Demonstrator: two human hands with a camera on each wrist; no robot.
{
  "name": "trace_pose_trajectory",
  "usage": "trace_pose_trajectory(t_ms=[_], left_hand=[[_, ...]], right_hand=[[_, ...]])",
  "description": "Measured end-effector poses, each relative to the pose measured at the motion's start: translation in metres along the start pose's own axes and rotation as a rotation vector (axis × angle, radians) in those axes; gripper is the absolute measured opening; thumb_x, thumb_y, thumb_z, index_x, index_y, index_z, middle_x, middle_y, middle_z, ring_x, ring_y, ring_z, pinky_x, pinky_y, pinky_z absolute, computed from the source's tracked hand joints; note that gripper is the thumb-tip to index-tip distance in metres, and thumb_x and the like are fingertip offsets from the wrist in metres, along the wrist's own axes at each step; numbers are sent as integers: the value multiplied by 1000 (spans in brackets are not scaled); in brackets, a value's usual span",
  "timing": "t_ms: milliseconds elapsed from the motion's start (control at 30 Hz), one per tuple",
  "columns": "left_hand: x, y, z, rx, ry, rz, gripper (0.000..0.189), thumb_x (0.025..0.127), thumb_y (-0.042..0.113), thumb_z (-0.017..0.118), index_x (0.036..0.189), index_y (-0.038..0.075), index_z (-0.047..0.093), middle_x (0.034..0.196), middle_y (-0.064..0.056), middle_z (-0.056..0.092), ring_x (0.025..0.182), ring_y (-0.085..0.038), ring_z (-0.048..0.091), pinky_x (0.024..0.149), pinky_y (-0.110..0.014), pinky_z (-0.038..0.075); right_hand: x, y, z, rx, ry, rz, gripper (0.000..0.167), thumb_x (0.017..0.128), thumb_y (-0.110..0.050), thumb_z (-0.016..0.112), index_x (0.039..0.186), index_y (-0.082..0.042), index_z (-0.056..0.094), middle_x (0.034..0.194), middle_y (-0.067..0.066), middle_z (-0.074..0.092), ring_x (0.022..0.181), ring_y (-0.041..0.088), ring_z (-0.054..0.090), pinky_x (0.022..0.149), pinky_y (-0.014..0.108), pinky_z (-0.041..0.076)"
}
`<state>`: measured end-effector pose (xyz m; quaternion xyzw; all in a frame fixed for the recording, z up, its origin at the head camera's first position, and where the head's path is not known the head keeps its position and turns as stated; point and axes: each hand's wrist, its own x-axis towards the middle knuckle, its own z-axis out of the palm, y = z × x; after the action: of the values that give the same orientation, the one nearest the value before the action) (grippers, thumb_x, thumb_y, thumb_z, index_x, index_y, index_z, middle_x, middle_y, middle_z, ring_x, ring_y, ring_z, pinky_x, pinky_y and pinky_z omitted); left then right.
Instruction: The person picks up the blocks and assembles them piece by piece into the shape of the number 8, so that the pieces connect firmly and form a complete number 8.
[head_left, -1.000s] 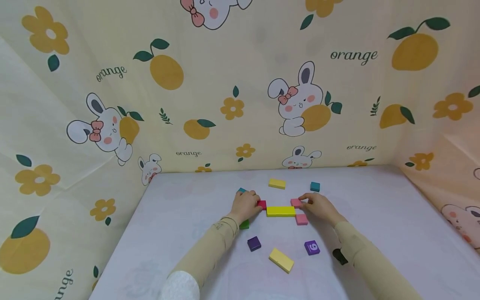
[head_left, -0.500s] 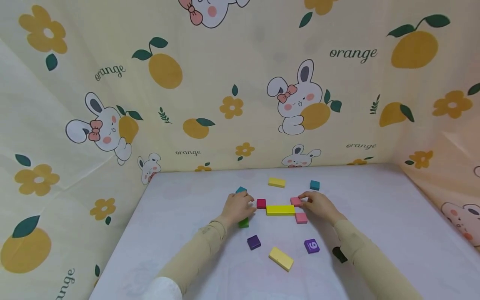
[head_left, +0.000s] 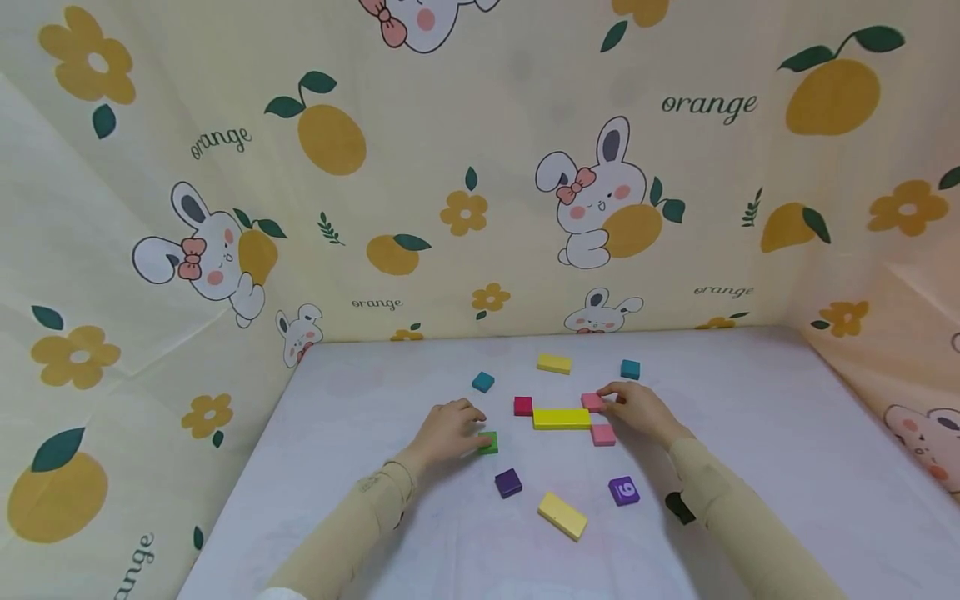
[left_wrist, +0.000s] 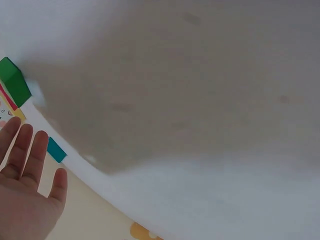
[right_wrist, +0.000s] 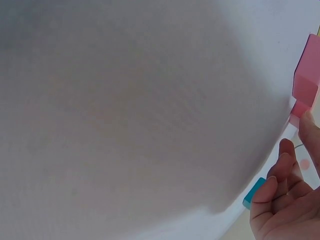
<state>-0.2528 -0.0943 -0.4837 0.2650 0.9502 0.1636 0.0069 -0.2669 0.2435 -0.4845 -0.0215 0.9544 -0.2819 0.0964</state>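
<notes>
the left hand (head_left: pixel 447 432) is holding nothing, its fingers spreading loosely, and its thumb is overlapping the green block (head_left: pixel 492 444) left of the frame's centre; whether it is touching, i cannot tell. the right hand (head_left: pixel 641 410) is reaching the upper pink block (head_left: pixel 591 402), right of centre, its thumb touching it; whether it is pinching, i cannot tell. the lower pink block (head_left: pixel 603 435) is lying just below, by the yellow bar's (head_left: pixel 562 419) right end.
</notes>
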Motion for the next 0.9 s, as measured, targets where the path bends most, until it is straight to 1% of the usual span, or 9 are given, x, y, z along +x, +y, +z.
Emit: trace_pose_trajectory(t_ms=[167,367,567,733,900], left_hand=[[-6,-6,-1,-4,-17,17,42,81,48,65,108,16,68,105,1,65,99,-18,60,89,-42,44],[-9,-10,-3,28,-32,32,36,80,43,67,104,17,69,103,1,65,98,-17,61,87,-43,44],[-9,-10,-3,25,-31,50,32,80,40,69,102,16,70,102,2,66,96,-16,61,87,-43,44],[-8,-10,2,14,-40,47,29,81,39,69,100,18,70,102,4,66,94,-13,60,88,-41,43],[-7,-6,2,4,-25,70,28,81,37,69,100,18,70,100,5,67,93,-13,61,86,-40,43]], right_hand=[[0,1,0,4,-1,5,33,90,-21,60,121,-11,60,98,9,62,83,20,50,72,30,46],[1,0,0,2,-2,-5,33,89,-21,61,121,-10,60,101,11,62,85,21,51,75,33,48],[1,0,0,4,-7,4,33,89,-22,61,121,-10,60,100,11,62,84,21,51,73,32,48],[1,0,1,4,-15,10,33,90,-22,61,121,-11,60,102,11,62,84,21,51,74,32,48],[2,-1,1,12,-18,14,33,90,-22,60,121,-10,60,104,12,63,85,21,51,75,32,49]])
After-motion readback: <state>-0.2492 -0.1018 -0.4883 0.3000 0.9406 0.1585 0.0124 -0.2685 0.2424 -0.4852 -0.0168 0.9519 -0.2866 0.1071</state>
